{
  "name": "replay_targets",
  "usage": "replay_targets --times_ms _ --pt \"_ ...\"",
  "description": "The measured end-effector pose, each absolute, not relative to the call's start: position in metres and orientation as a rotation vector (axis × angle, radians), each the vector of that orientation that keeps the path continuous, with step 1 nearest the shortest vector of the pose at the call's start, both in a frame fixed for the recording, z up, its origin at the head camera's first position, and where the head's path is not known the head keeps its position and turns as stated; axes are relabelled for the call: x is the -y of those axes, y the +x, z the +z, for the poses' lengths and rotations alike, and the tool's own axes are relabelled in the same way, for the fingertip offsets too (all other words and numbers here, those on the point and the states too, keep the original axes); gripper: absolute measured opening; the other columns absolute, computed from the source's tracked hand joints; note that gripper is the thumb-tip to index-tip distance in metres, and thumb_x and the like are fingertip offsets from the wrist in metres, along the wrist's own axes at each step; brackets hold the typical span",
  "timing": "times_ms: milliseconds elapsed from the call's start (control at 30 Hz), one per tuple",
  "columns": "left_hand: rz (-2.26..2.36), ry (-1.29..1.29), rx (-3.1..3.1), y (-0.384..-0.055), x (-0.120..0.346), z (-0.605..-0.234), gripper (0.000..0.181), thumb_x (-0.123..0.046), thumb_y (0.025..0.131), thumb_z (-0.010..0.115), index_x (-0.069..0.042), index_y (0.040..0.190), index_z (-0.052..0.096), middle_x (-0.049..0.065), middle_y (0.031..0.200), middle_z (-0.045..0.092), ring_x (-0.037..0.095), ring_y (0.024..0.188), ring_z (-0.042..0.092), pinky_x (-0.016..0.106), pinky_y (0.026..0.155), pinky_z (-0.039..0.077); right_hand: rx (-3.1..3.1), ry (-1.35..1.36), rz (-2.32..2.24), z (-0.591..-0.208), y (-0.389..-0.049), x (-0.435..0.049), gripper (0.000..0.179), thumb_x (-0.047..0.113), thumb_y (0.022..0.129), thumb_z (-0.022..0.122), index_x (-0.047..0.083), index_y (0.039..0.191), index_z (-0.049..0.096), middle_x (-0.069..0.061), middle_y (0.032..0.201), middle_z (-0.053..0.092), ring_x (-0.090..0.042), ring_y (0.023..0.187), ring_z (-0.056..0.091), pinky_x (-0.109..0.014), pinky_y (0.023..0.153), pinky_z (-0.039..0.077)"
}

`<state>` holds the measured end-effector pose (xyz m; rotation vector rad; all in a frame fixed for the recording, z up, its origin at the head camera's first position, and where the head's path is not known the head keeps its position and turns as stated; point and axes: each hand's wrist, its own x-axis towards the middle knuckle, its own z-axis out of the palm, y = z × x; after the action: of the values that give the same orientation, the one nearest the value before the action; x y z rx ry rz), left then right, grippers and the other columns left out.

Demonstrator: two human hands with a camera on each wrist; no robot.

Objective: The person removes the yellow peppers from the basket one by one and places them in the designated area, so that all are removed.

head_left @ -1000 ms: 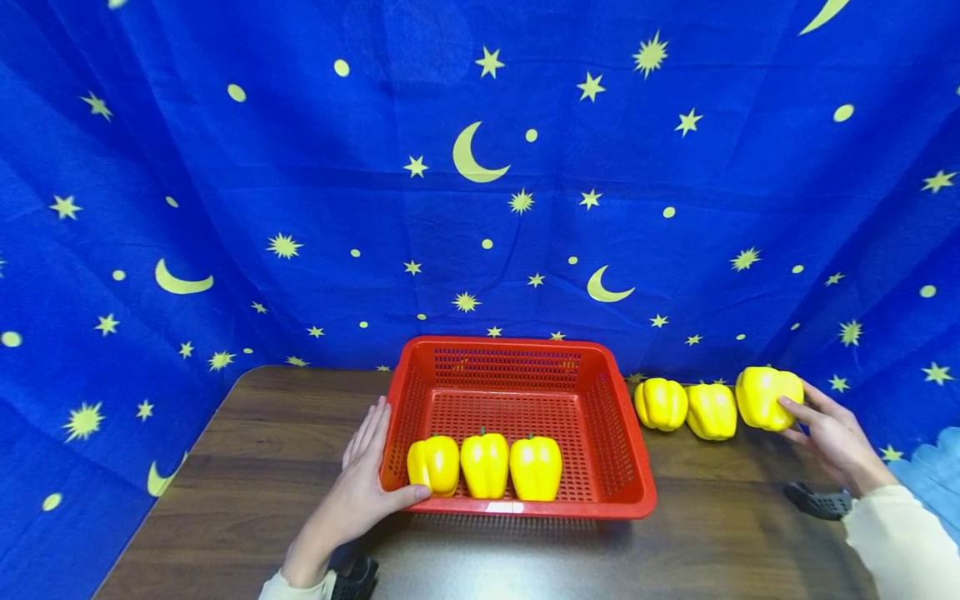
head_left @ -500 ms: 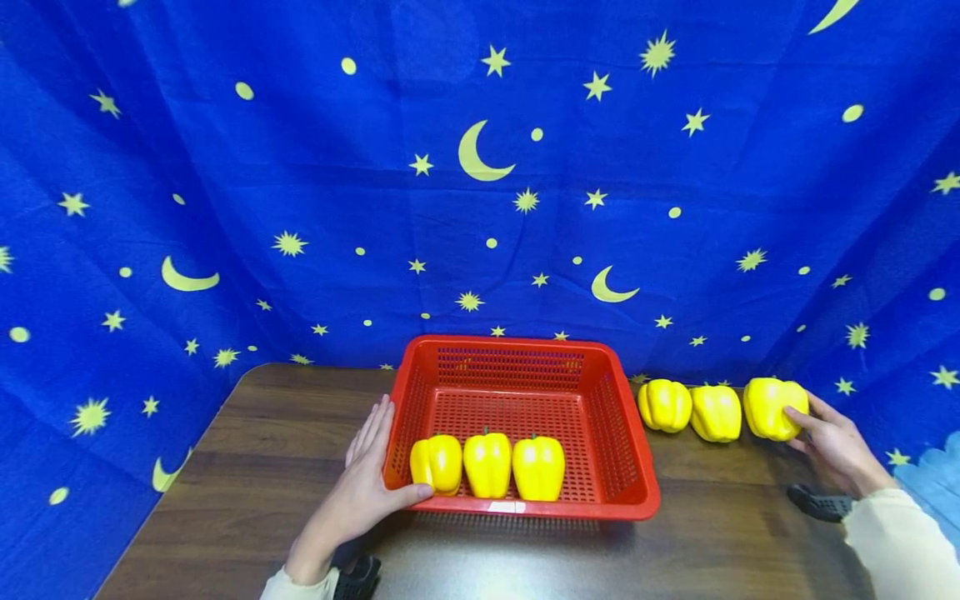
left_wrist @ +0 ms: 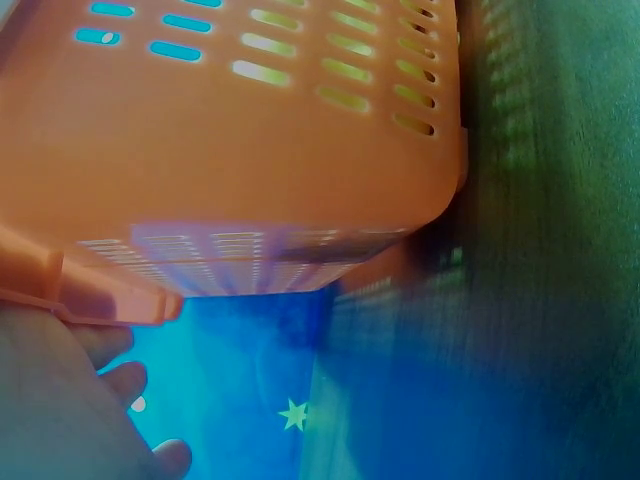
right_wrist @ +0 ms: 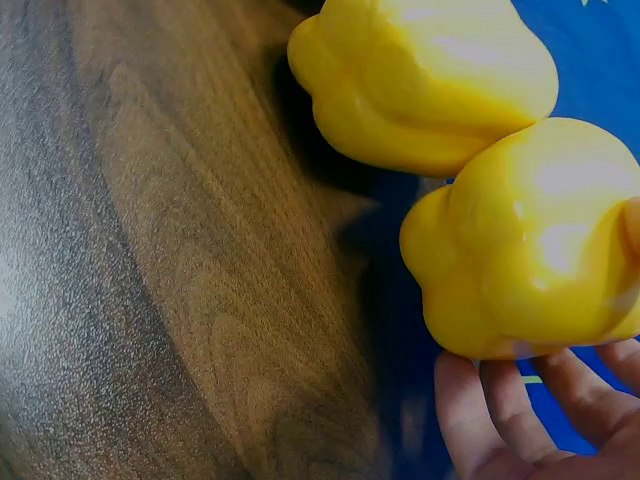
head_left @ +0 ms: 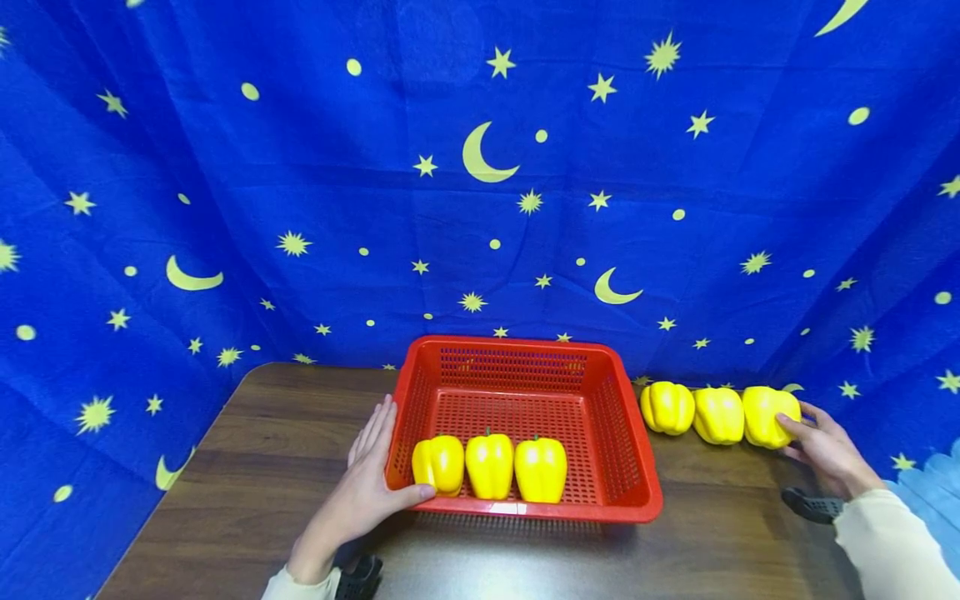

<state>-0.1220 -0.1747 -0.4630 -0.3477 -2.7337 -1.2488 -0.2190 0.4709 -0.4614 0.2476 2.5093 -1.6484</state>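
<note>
Blue cloth (head_left: 337, 183) with a night-sky pattern hangs behind a brown wooden worktop (head_left: 247, 442). On the left, the left hand (head_left: 362, 490) rests against the red basket (head_left: 607, 510): its grip is loose, with straight fingers along the outside and the thumb over the front rim, maybe so the basket does not slide. Inside, three yellow peppers (head_left: 490, 468) stand side by side along the front wall, and the wall may help stop them rolling. Right of the basket, two loose peppers (head_left: 667, 408) sit in a line near the cloth. Just beside them, finishing the line, is the end pepper (head_left: 765, 418). The right hand (head_left: 825, 450) has it in its grip, thumb on one side and fingers on the other, probably because it is fat and smooth and could slip. It is hard to tell if all its weight is on the worktop
</note>
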Motion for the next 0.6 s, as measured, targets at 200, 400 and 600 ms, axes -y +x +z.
replay_targets --times_ms 200,400,600 --pt "-1.258 -0.341 2.736 -0.1229 0.1748 -0.463 0.119 -0.048 0.076 0.083 -0.008 0.162 0.011 0.014 0.168 0.007 0.039 0.152 0.006 0.071 0.114 0.007 -2.526 0.31 -1.535 -0.4579 -0.2195 -0.4686 0.084 0.036 0.109 0.034 -0.022 0.145 -0.015 -0.047 0.145 0.012 0.016 0.08 0.047 -0.02 0.075 0.056" --pt "-1.271 -0.351 2.725 -0.1228 0.175 -0.4629 0.119 -0.046 0.076 0.084 -0.008 0.162 0.011 0.013 0.168 0.006 0.039 0.152 0.006 0.071 0.114 0.007 -2.507 0.32 -1.539 -0.462 -0.2208 -0.4707 0.083 0.035 0.109 0.035 -0.021 0.146 -0.014 -0.048 0.147 0.009 0.018 0.08 0.045 -0.018 0.074 0.055" --pt "-1.284 -0.33 2.737 -0.1223 0.1745 -0.4619 0.119 -0.047 0.076 0.083 -0.009 0.162 0.011 0.012 0.169 0.006 0.038 0.153 0.005 0.07 0.115 0.006 -2.511 0.402 -1.482 -0.4626 -0.2247 -0.4716 0.086 0.043 0.107 0.034 -0.016 0.15 -0.012 -0.046 0.153 0.005 0.018 0.082 0.038 -0.017 0.074 0.054"
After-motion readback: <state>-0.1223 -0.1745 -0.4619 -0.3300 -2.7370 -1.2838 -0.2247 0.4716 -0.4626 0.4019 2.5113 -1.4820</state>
